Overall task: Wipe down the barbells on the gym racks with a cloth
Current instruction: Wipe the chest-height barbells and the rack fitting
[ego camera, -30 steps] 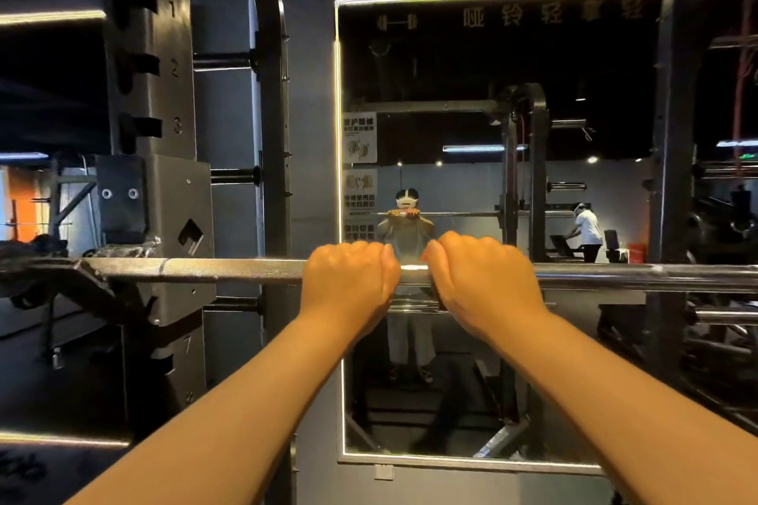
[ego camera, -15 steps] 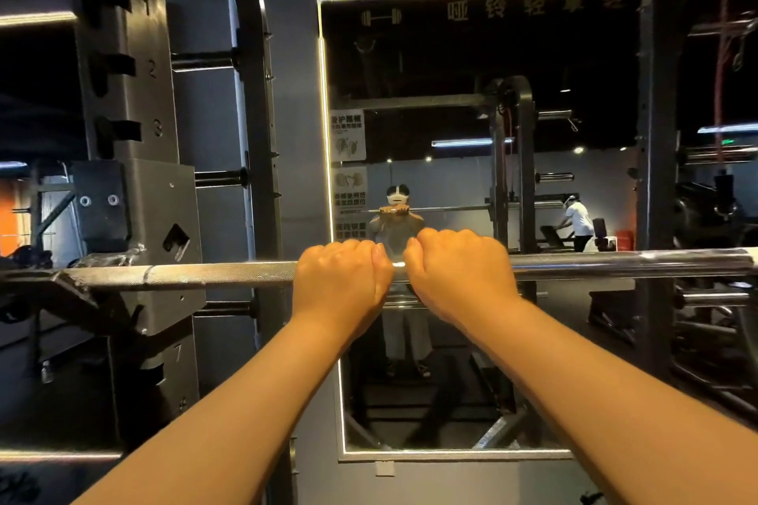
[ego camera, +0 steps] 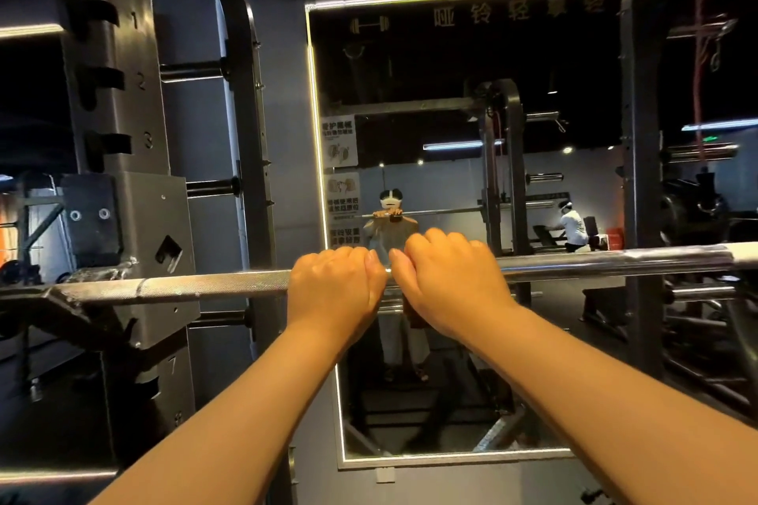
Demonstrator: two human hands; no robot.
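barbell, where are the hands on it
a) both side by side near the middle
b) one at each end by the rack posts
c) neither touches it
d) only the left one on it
a: the left hand and the right hand are curled over the barbell next to each other, thumbs almost meeting, well away from its ends.

Scene dim; frame corners near black. A light strip (ego camera: 315, 115) above the left grip (ego camera: 334, 287) glows bright. Glare streaks the barbell (ego camera: 615, 264) right of the right grip (ego camera: 451, 275). Wide-angle distortion bows the rack uprights (ego camera: 640, 135).
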